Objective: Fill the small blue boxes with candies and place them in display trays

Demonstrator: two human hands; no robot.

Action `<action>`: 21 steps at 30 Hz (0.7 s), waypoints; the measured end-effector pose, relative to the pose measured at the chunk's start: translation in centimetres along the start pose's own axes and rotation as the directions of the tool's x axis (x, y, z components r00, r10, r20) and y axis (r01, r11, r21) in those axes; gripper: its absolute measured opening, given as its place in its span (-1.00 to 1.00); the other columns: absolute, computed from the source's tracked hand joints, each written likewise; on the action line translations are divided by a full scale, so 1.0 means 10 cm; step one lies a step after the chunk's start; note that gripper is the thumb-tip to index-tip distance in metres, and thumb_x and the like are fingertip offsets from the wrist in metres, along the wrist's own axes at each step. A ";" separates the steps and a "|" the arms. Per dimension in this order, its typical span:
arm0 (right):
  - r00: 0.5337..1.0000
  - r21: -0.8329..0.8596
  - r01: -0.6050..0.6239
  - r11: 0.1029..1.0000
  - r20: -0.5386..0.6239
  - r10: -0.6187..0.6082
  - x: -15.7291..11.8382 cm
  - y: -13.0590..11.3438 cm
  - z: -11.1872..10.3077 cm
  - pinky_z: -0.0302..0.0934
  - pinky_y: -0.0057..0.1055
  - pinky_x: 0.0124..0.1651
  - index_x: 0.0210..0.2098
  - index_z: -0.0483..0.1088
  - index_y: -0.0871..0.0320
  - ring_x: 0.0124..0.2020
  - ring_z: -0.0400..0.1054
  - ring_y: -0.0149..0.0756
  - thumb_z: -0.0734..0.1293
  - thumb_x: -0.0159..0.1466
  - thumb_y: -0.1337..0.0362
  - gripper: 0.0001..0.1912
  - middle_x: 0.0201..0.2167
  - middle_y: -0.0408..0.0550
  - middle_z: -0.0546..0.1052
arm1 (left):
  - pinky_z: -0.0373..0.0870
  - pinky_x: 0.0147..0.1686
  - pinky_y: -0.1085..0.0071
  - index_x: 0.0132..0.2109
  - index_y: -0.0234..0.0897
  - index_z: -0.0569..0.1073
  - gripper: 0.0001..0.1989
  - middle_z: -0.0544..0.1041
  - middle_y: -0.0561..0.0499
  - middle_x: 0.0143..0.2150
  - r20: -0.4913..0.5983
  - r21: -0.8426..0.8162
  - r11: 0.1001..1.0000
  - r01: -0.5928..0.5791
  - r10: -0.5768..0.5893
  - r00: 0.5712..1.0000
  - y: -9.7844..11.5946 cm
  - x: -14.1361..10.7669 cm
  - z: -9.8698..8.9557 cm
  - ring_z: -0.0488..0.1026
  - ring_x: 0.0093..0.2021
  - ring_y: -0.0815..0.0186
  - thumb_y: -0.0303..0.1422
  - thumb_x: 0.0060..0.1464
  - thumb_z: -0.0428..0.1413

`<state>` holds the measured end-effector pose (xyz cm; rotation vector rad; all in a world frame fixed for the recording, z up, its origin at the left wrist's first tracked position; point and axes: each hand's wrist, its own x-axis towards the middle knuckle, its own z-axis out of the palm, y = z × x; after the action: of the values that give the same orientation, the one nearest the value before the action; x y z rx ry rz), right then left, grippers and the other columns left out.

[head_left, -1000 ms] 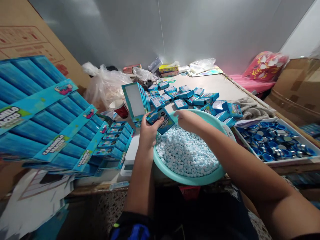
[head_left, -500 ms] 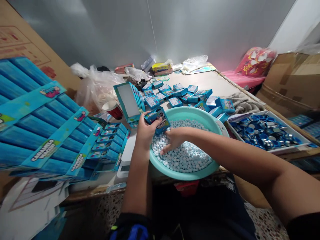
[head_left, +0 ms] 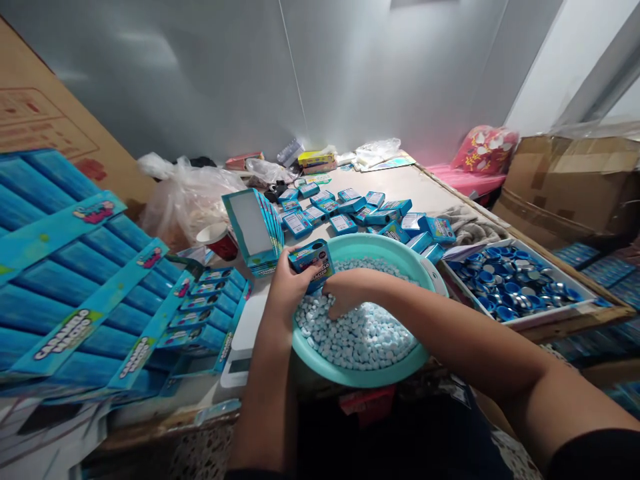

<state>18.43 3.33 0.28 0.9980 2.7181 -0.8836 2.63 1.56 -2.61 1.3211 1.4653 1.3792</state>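
Over the one turquoise basin (head_left: 360, 379) I have both my hands. My left hand (head_left: 287, 280) grasps one small blue box (head_left: 325, 260), thumb across its front, above the basin's left side. My right hand (head_left: 355, 288) is just beside that box, fingers curled down at the white and pale blue candies (head_left: 370, 337) in the basin, which are too many to count; I cannot tell whether it grips any. Just left of the basin lies one white scale (head_left: 250, 323). Farther left of the basin are stacked display trays (head_left: 90, 273) with three bands showing, and nearer the basin one row of boxes (head_left: 210, 290), at least four. Right of the basin sits one white tray (head_left: 545, 317) of blue and silver caps (head_left: 513, 283), too heaped to count. Beyond the basin's left side stand one opened display case (head_left: 250, 227) and one paper cup (head_left: 227, 247). Straight beyond the basin are about nineteen loose boxes (head_left: 343, 223), overlapping. Beyond the basin's right side lies one grey cloth (head_left: 470, 227). Well beyond the basin are one yellow box (head_left: 317, 160) and, far right, one red patterned bag (head_left: 485, 150).
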 end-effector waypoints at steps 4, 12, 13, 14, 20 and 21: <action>0.998 0.183 -0.005 0.983 0.056 -0.005 -0.20 0.11 -0.21 0.27 -0.45 -0.51 -0.26 0.50 0.17 -0.56 0.42 -0.29 0.40 0.17 0.16 -0.77 -0.60 -0.19 0.47 | 0.48 0.07 0.13 0.05 -0.20 0.41 -0.38 0.60 -0.12 -0.03 0.071 0.191 0.979 -0.068 0.055 0.996 -0.04 0.01 -0.01 0.56 0.03 0.02 -0.18 -0.15 0.40; 0.876 0.709 0.410 0.574 -0.482 -0.030 -0.35 0.28 -0.43 -0.09 -0.52 -0.67 -0.36 0.34 0.12 -0.68 0.14 -0.49 0.37 0.20 0.16 -0.83 -0.62 -0.25 0.33 | 0.46 -0.08 0.16 0.00 -0.17 0.49 -0.49 0.61 -0.07 -0.15 0.207 0.345 0.928 -0.142 0.072 0.976 0.07 -0.14 0.06 0.56 -0.13 0.00 -0.22 -0.12 0.40; 0.831 0.731 0.475 0.489 -0.555 0.023 -0.29 0.28 -0.40 -0.12 -0.52 -0.67 -0.36 0.32 0.10 -0.68 0.13 -0.50 0.40 0.18 0.15 -0.80 -0.61 -0.25 0.33 | 0.46 -0.12 0.17 0.00 -0.15 0.50 -0.50 0.61 -0.06 -0.18 0.233 0.348 0.925 -0.152 0.072 0.970 0.08 -0.16 0.07 0.56 -0.16 0.01 -0.22 -0.12 0.40; 0.787 0.740 0.527 0.418 -0.611 0.089 -0.21 0.28 -0.36 -0.13 -0.52 -0.68 -0.37 0.31 0.09 -0.68 0.13 -0.50 0.42 0.17 0.14 -0.77 -0.59 -0.26 0.33 | 0.46 -0.16 0.18 -0.01 -0.14 0.51 -0.51 0.61 -0.05 -0.20 0.252 0.351 0.923 -0.155 0.066 0.965 0.09 -0.17 0.08 0.55 -0.18 0.01 -0.22 -0.12 0.41; 0.583 0.689 0.620 0.375 -0.725 0.368 0.11 0.16 -0.14 0.10 -0.52 -0.60 -0.38 0.28 0.08 -0.62 0.28 -0.45 0.44 0.08 0.15 -0.74 -0.62 -0.28 0.37 | 0.45 -0.18 0.20 0.00 -0.16 0.49 -0.52 0.62 -0.02 -0.18 0.334 0.354 0.920 -0.167 0.043 0.942 0.08 -0.19 0.08 0.56 -0.17 0.03 -0.27 -0.10 0.40; 0.566 0.681 0.614 0.399 -0.732 0.378 0.12 0.14 -0.12 0.14 -0.51 -0.58 -0.38 0.30 0.09 -0.61 0.30 -0.43 0.44 0.08 0.15 -0.74 -0.62 -0.28 0.38 | 0.44 -0.17 0.20 0.00 -0.16 0.48 -0.52 0.62 -0.02 -0.18 0.331 0.355 0.921 -0.162 0.039 0.943 0.08 -0.19 0.07 0.56 -0.16 0.03 -0.27 -0.09 0.40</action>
<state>18.47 5.56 0.19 1.6992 2.7866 -2.8959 3.90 -0.22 -2.19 1.7934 1.4979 0.9082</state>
